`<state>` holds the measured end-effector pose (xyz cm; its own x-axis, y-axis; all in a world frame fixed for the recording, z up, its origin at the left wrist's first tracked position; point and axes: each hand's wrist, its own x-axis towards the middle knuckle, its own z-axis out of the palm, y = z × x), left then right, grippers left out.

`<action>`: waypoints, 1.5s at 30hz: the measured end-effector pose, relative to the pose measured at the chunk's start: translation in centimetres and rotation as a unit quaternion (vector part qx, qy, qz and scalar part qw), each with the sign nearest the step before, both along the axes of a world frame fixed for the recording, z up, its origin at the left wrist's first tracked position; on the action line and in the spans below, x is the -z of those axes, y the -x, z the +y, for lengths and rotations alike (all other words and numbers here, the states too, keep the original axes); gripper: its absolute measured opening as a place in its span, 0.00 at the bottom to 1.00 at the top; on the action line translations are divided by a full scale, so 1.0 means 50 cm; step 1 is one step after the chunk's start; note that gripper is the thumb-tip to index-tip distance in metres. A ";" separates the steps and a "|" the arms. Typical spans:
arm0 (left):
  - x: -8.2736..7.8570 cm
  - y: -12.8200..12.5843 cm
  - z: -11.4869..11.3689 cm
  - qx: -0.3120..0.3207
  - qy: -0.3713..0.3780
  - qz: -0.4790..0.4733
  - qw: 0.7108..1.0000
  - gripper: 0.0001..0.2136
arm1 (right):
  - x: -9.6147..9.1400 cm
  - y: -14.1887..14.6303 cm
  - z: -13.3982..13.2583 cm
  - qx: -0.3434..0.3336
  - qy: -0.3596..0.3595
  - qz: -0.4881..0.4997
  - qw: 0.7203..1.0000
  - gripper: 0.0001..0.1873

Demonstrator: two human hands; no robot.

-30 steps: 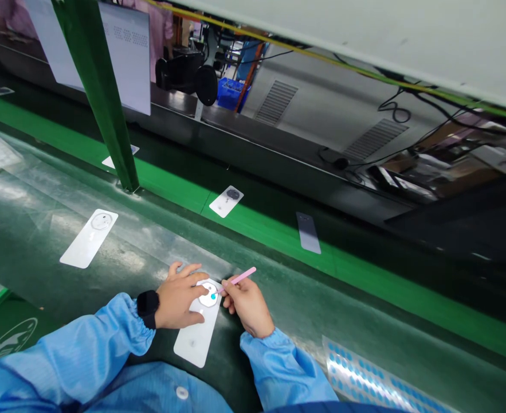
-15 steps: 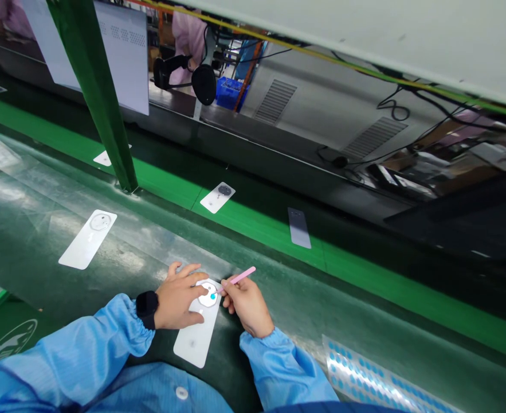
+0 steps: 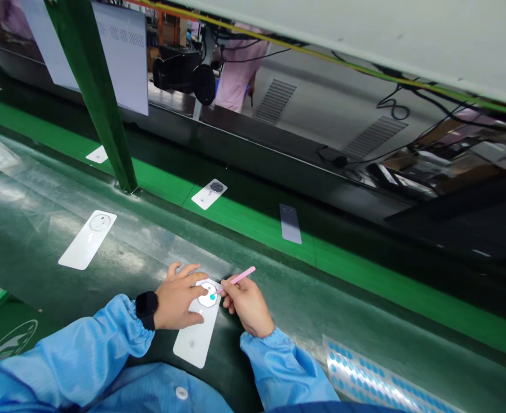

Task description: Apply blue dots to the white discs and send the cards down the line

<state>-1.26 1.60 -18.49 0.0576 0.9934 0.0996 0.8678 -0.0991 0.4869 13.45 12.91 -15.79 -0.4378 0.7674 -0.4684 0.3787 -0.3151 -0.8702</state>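
A white phone back panel (image 3: 196,342) lies on the green work surface in front of me, with a round camera ring at its top end. My left hand (image 3: 179,301) rests over that end, fingers spread and touching the panel. Between thumb and fingers, my right hand (image 3: 248,301) pinches a slim pink stick-like tool (image 3: 243,276). Its lower tip points at a small blue dot (image 3: 213,297) inside the camera ring; whether tip and dot touch is too small to tell.
Another white panel (image 3: 88,238) lies at left. Beyond, a green conveyor belt (image 3: 253,226) carries more panels, including one with a dark camera ring (image 3: 210,194). A clear sheet of blue dots (image 3: 373,376) lies at lower right. A green post (image 3: 93,97) rises at left.
The panels on the belt have shifted left. In the background, a person in pink now appears farther right. Both my hands and the panel beneath them look unmoved.
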 end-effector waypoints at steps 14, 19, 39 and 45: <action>0.002 0.000 0.000 0.001 -0.006 0.007 1.000 0.19 | 0.006 -0.004 -0.001 -0.029 -0.027 -0.022 0.999 0.19; -0.002 -0.001 -0.001 -0.013 -0.015 0.008 1.000 0.19 | 0.008 -0.006 -0.002 -0.035 -0.041 -0.043 0.998 0.17; -0.012 -0.005 -0.006 -0.020 0.007 0.014 1.000 0.18 | 0.017 -0.011 -0.002 -0.051 -0.060 -0.039 0.996 0.16; -0.017 -0.009 -0.010 -0.009 0.003 0.010 1.000 0.16 | 0.016 -0.011 -0.004 -0.053 -0.079 -0.048 0.994 0.15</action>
